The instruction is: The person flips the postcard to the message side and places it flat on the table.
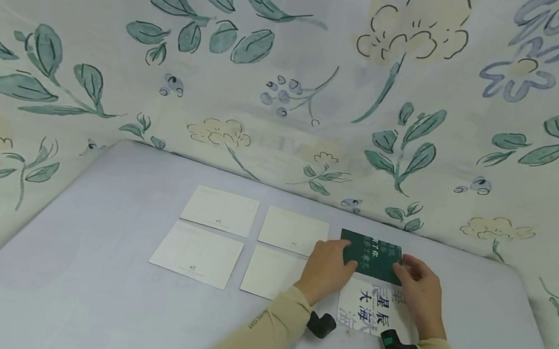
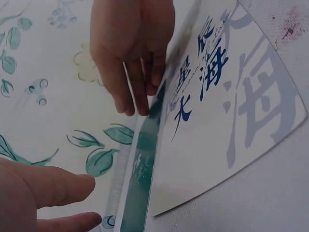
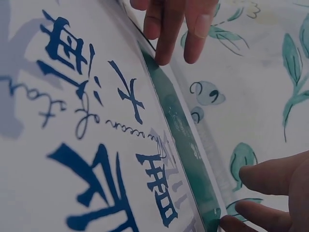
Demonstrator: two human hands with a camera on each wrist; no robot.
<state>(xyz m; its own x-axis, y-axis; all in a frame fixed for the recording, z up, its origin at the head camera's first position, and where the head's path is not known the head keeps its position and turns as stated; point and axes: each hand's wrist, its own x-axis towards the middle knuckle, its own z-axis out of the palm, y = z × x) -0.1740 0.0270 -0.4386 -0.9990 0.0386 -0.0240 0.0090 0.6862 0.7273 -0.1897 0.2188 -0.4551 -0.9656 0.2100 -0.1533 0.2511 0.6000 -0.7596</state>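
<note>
Head view, hands [image 1: 327, 267] [image 1: 424, 293] at edges of green card [image 1: 373, 256], tabletop [image 1: 81, 246] leftward

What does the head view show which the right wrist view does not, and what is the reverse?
Only the head view: four pale, mostly blank cards in two rows, and the tan sleeves.

Only the right wrist view: curly handwriting large enough to read on the white card.

Both: the left hand and right hand, the green card, the white card's blue characters, and the leaf-patterned backdrop.
</note>
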